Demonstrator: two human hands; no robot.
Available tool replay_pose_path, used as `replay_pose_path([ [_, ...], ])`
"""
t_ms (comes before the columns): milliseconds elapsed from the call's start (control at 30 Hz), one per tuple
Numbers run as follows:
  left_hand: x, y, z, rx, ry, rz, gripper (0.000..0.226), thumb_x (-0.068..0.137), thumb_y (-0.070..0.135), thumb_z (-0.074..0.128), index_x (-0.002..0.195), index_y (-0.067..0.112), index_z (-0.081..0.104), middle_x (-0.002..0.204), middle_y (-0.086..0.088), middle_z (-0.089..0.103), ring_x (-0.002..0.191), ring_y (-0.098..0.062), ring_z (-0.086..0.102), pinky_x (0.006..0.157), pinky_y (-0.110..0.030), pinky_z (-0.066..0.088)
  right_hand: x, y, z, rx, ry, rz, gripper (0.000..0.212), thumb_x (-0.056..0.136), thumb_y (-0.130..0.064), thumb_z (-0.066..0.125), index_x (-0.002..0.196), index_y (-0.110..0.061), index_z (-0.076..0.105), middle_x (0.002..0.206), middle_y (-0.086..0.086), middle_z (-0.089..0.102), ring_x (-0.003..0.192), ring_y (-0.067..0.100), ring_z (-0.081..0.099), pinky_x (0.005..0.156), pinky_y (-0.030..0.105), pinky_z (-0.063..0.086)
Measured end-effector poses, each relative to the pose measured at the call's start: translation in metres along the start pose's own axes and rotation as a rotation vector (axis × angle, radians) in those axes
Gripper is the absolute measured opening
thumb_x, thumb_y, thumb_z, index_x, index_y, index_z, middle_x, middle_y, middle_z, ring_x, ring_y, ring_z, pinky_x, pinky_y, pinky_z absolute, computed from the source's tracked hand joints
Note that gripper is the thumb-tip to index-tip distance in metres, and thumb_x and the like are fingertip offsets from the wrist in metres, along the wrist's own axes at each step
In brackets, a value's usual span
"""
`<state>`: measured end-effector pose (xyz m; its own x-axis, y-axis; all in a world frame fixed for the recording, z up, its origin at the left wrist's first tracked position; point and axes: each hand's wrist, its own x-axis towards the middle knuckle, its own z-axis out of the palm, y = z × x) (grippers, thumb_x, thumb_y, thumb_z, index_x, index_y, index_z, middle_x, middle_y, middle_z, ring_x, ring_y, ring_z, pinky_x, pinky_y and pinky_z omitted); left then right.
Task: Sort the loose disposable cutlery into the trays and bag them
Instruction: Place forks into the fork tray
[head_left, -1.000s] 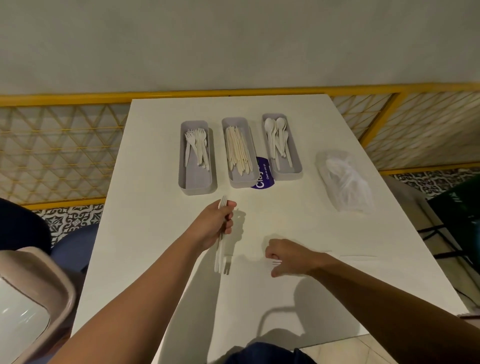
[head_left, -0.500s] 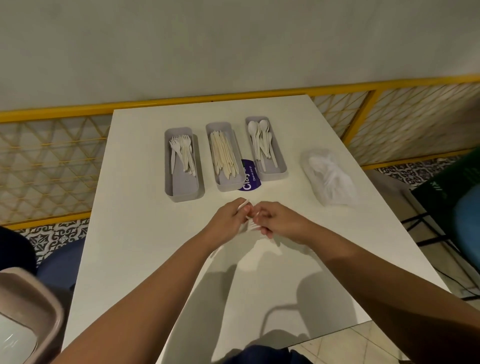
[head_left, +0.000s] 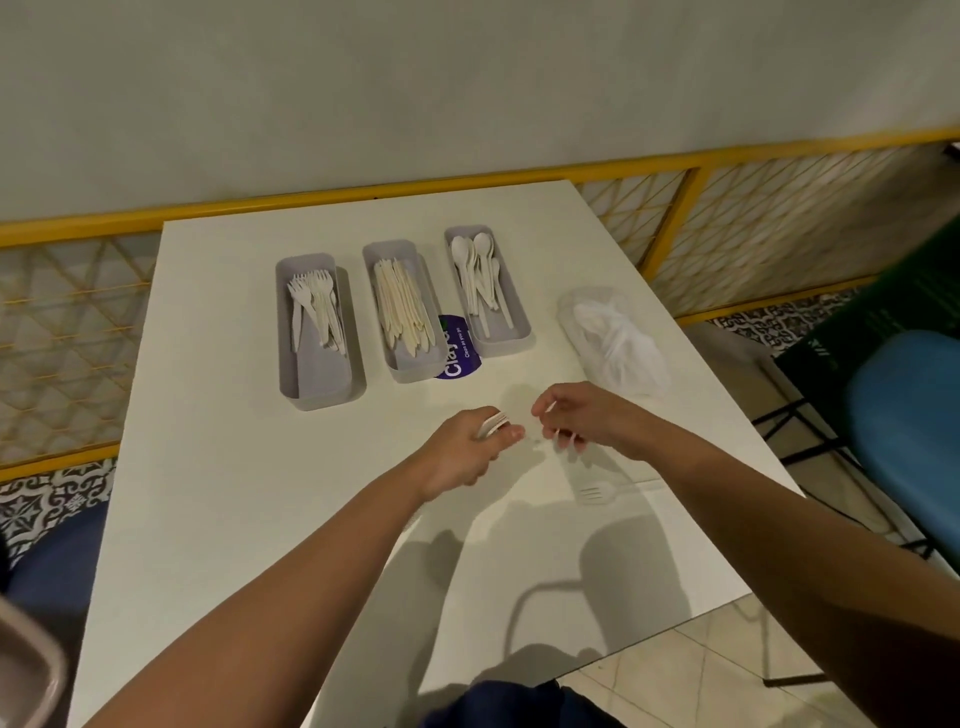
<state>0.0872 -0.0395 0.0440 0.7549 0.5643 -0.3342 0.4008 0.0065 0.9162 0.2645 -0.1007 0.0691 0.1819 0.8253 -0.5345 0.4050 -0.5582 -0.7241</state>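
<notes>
White table (head_left: 260, 467) set against a pale wall and a yellow railing, with three grey trays in a row at its far half: fork tray (head_left: 317, 371) on the left, knife tray (head_left: 410, 365) in the middle, spoon tray (head_left: 501, 339) on the right. A clear plastic bag (head_left: 618, 338) lies right of the spoon tray.

Near the middle of the table the left hand (head_left: 462, 447) is curled round a small cutlery bundle (head_left: 493, 422), whose ends stick out past the thumb. The right hand (head_left: 587, 415) is just beside it with its fingers bent. Whether it pinches a piece cannot be told, since pale nails and plastic look alike. One loose fork (head_left: 597, 492) lies flat on the table near the right wrist.

The step looks like gathering the last pieces into one stack. To do it well, line up heads and handles the same way before adding to the bundle, lift the flat fork by sliding a nail under its handle, then lay the lot lengthwise in the left tray.

A purple sticker (head_left: 457, 356) between the knife and spoon trays reads "Clay", partly hidden, with "Clean as you go" in small print
</notes>
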Motion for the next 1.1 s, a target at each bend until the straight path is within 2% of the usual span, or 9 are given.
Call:
replay_pose_path([
  [133, 0.009, 0.007, 0.002, -0.040, 0.041, -0.046, 0.025, 0.099, 0.029, 0.041, 0.083, 0.013, 0.052, 0.065, -0.003, 0.045, 0.050, -0.013, 0.039, 0.046, -0.022, 0.034, -0.005, 0.038, -0.012, -0.545, -0.059, 0.026, 0.023, 0.081, -0.009, 0.066, 0.103, -0.011, 0.063, 0.083, -0.006, 0.051, 0.075, 0.012, 0.052, 0.058, 0.011, 0.037],
  [300, 0.019, 0.009, 0.006, -0.059, 0.110, -0.051, 0.025, 0.100, 0.028, 0.038, 0.086, 0.012, 0.052, 0.066, -0.003, 0.046, 0.051, -0.014, 0.042, 0.046, -0.022, 0.038, -0.003, 0.073, -0.006, -0.754, -0.110, 0.008, 0.045, 0.072, -0.009, 0.072, 0.113, -0.010, 0.053, 0.095, -0.003, 0.040, 0.090, 0.015, 0.043, 0.072, 0.021, 0.036],
  [400, 0.023, 0.008, 0.009, -0.051, 0.127, -0.048, 0.027, 0.100, 0.030, 0.037, 0.092, 0.011, 0.054, 0.068, -0.004, 0.049, 0.052, -0.014, 0.046, 0.049, -0.021, 0.043, 0.001, 0.085, -0.003, -0.808, -0.124, -0.017, 0.030, 0.076, -0.010, 0.067, 0.101, -0.014, 0.050, 0.098, -0.002, 0.038, 0.088, 0.015, 0.041, 0.067, 0.022, 0.032],
  [500, 0.024, 0.004, 0.008, -0.061, 0.165, -0.053, 0.029, 0.101, 0.031, 0.035, 0.097, 0.009, 0.054, 0.070, -0.004, 0.050, 0.054, -0.015, 0.049, 0.053, -0.022, 0.045, 0.003, 0.084, -0.001, -0.857, -0.091, -0.049, 0.008, 0.084, -0.014, 0.059, 0.081, -0.015, 0.052, 0.082, -0.004, 0.040, 0.082, 0.016, 0.039, 0.063, 0.022, 0.029],
  [600, 0.026, -0.001, 0.005, -0.082, 0.216, -0.063, 0.029, 0.101, 0.031, 0.036, 0.099, 0.009, 0.054, 0.071, -0.004, 0.052, 0.056, -0.015, 0.051, 0.056, -0.023, 0.047, 0.009, 0.067, 0.004, -0.708, 0.038, -0.112, 0.043, 0.087, -0.011, 0.057, 0.058, -0.021, 0.028, 0.061, -0.007, 0.033, 0.059, 0.013, 0.034, 0.055, 0.021, 0.026],
  [700, 0.027, -0.004, 0.001, -0.122, 0.290, -0.079, 0.027, 0.100, 0.030, 0.037, 0.094, 0.009, 0.054, 0.071, -0.004, 0.053, 0.057, -0.015, 0.052, 0.054, -0.019, 0.048, 0.013, 0.027, 0.013, -0.456, 0.190, -0.201, 0.041, 0.089, -0.009, 0.056, 0.057, -0.017, 0.032, 0.060, -0.003, 0.037, 0.057, 0.016, 0.040, 0.056, 0.019, 0.034],
  [833, 0.029, -0.005, -0.003, -0.219, 0.420, -0.064, 0.024, 0.101, 0.028, 0.037, 0.092, 0.012, 0.053, 0.072, -0.007, 0.056, 0.058, -0.017, 0.057, 0.050, -0.021, 0.049, 0.018, -0.030, 0.030, -0.151, 0.211, -0.251, 0.012, 0.090, -0.005, 0.050, 0.082, 0.002, 0.055, 0.072, 0.011, 0.051, 0.057, 0.022, 0.056, 0.044, 0.010, 0.039],
  [967, 0.029, 0.000, -0.012, -0.328, 0.533, -0.067, 0.032, 0.101, 0.032, 0.033, 0.104, 0.008, 0.055, 0.084, -0.012, 0.065, 0.071, -0.026, 0.066, 0.061, -0.029, 0.057, 0.025, -0.057, 0.048, -0.095, 0.242, -0.264, 0.006, 0.089, -0.007, 0.051, 0.090, -0.008, 0.057, 0.074, 0.005, 0.056, 0.072, 0.028, 0.061, 0.054, 0.019, 0.042],
  [1100, 0.030, -0.001, -0.022, -0.275, 0.617, -0.044, 0.043, 0.101, 0.037, 0.031, 0.109, 0.003, 0.057, 0.093, -0.018, 0.067, 0.084, -0.030, 0.066, 0.073, -0.035, 0.054, 0.035, -0.072, 0.058, -0.057, 0.276, -0.241, 0.033, 0.089, -0.008, 0.057, 0.120, -0.006, 0.050, 0.075, 0.001, 0.052, 0.069, 0.021, 0.056, 0.056, 0.020, 0.046],
])
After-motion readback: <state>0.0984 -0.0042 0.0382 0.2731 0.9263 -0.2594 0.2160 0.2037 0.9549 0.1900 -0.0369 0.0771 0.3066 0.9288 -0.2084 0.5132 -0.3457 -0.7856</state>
